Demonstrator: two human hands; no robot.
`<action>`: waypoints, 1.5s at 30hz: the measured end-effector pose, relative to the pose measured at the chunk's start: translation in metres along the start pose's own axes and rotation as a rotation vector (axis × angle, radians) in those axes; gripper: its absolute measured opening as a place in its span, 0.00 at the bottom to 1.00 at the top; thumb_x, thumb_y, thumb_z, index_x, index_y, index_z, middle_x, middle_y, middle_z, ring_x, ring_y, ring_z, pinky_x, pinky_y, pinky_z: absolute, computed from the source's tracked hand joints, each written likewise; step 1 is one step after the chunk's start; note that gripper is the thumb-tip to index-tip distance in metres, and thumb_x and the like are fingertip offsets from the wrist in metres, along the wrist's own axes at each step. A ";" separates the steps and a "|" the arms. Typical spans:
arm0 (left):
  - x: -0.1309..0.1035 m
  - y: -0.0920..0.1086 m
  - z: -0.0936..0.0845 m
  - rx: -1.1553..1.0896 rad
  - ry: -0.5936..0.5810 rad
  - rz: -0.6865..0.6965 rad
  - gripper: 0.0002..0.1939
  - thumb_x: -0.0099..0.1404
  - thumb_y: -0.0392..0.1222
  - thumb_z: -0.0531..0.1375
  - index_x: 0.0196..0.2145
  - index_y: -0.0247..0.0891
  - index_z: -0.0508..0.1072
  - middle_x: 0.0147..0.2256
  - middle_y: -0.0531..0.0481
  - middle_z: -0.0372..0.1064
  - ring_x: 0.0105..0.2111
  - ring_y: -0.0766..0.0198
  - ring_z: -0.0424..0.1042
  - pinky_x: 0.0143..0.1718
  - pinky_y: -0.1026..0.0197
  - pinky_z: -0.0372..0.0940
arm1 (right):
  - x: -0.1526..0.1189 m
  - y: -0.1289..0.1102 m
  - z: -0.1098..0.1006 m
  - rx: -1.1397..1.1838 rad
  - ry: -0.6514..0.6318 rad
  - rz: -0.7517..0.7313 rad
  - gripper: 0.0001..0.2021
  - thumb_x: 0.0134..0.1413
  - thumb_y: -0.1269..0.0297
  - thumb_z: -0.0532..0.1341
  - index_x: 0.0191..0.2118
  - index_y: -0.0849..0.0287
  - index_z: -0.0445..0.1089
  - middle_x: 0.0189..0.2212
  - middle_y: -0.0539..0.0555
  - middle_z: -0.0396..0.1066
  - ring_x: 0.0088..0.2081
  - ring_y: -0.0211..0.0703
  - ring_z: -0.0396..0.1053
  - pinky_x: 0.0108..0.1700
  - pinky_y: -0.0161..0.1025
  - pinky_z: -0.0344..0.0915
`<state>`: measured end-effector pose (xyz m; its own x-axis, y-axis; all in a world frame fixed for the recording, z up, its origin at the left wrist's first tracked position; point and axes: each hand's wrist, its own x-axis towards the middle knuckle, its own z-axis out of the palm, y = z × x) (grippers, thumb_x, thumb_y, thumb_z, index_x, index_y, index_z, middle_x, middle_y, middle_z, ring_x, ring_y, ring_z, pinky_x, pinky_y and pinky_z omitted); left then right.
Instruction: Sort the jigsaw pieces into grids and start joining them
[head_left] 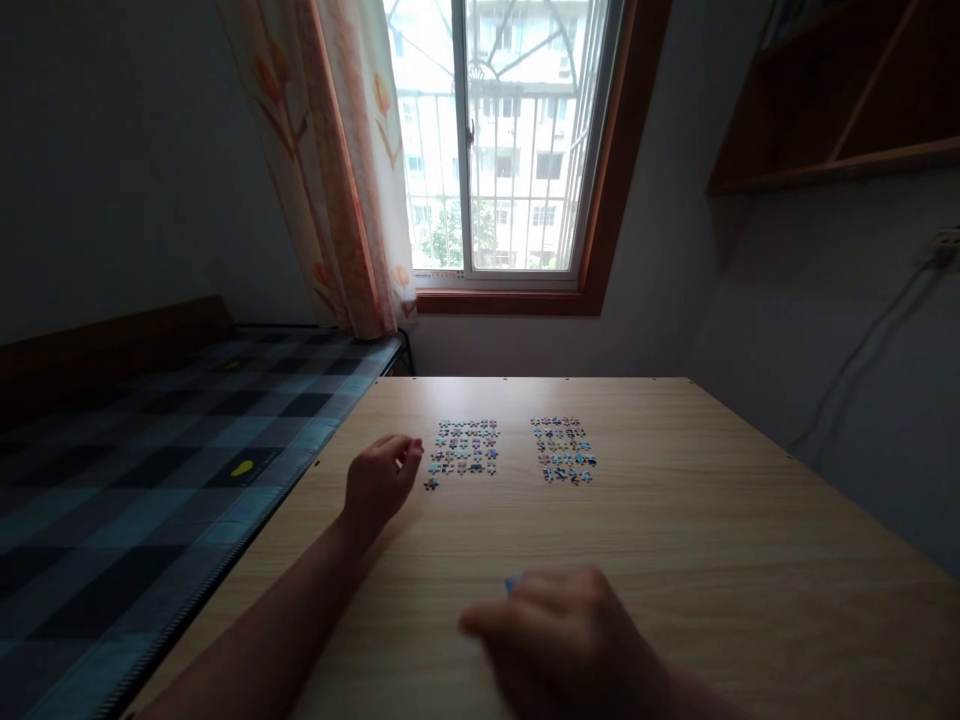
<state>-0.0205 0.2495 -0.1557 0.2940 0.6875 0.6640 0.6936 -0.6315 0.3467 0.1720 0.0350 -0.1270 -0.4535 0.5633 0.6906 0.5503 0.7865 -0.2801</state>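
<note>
Small jigsaw puzzle pieces lie in rows on the wooden table, in a left group (463, 446) and a right group (564, 450). One puzzle piece (431, 484) sits just below the left group. Beside the left group's edge is my left hand (381, 482), its fingers curled and the tips together; whatever they may hold is hidden. My right hand (570, 635), blurred and closer to me, is closed with its index finger pointing left. A small blue piece (512, 583) shows behind its fingers, mostly covered, its outline unclear.
The wooden table (720, 530) reaches toward the wall under a barred window (517, 150). Left of it stands a bed with a checked cover (195, 450). A curtain (337, 180) hangs by the window. A shelf (847, 110) and a cable (862, 350) are at right.
</note>
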 end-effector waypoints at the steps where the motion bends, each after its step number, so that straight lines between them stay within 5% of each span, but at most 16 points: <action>1: 0.002 -0.008 0.003 -0.027 0.006 -0.100 0.17 0.67 0.47 0.51 0.28 0.37 0.74 0.29 0.48 0.74 0.28 0.62 0.70 0.31 0.62 0.61 | -0.004 0.023 -0.010 -0.035 0.074 0.150 0.14 0.60 0.72 0.52 0.44 0.56 0.74 0.26 0.51 0.73 0.25 0.36 0.70 0.26 0.34 0.65; 6: 0.005 -0.035 0.023 -0.119 -0.083 -0.488 0.19 0.62 0.51 0.51 0.31 0.38 0.77 0.27 0.48 0.75 0.29 0.58 0.73 0.31 0.62 0.62 | -0.041 0.119 -0.033 -0.161 0.252 0.457 0.12 0.60 0.69 0.55 0.39 0.59 0.77 0.21 0.50 0.72 0.19 0.32 0.64 0.24 0.31 0.60; 10: 0.004 -0.045 0.030 -0.138 -0.156 -0.545 0.20 0.61 0.53 0.52 0.32 0.38 0.77 0.29 0.48 0.76 0.29 0.58 0.73 0.29 0.62 0.61 | -0.065 0.146 -0.022 -0.084 0.351 0.629 0.12 0.59 0.66 0.57 0.38 0.61 0.78 0.21 0.50 0.71 0.19 0.33 0.63 0.24 0.31 0.58; 22: 0.026 -0.032 0.035 0.242 -0.228 -0.697 0.17 0.60 0.52 0.52 0.30 0.43 0.78 0.32 0.43 0.77 0.30 0.51 0.72 0.25 0.59 0.53 | -0.072 0.151 -0.014 0.158 0.373 0.862 0.13 0.56 0.61 0.58 0.38 0.62 0.78 0.30 0.56 0.76 0.29 0.41 0.69 0.30 0.34 0.61; 29: 0.026 -0.053 0.045 -0.105 -0.044 -0.661 0.19 0.59 0.52 0.52 0.29 0.38 0.76 0.27 0.46 0.75 0.27 0.57 0.72 0.26 0.62 0.57 | -0.074 0.152 -0.013 0.221 0.399 0.912 0.13 0.55 0.59 0.59 0.37 0.62 0.77 0.31 0.56 0.76 0.31 0.43 0.70 0.32 0.35 0.63; 36: 0.022 -0.045 0.044 -0.116 -0.110 -0.529 0.19 0.59 0.54 0.52 0.28 0.38 0.76 0.23 0.49 0.72 0.27 0.57 0.71 0.28 0.61 0.59 | -0.072 0.153 -0.017 0.233 0.427 0.954 0.14 0.53 0.58 0.60 0.36 0.62 0.78 0.32 0.57 0.76 0.33 0.44 0.71 0.33 0.35 0.64; 45: 0.021 -0.044 0.044 -0.172 -0.119 -0.520 0.19 0.59 0.55 0.52 0.28 0.38 0.76 0.27 0.49 0.74 0.29 0.58 0.72 0.31 0.61 0.61 | -0.074 0.154 -0.022 0.250 0.452 1.004 0.14 0.51 0.57 0.60 0.36 0.61 0.78 0.33 0.56 0.77 0.36 0.46 0.73 0.39 0.36 0.68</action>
<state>-0.0154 0.3075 -0.1857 0.0211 0.9536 0.3004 0.6527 -0.2407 0.7184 0.3056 0.1086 -0.2064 0.4381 0.8659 0.2416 0.3443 0.0866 -0.9348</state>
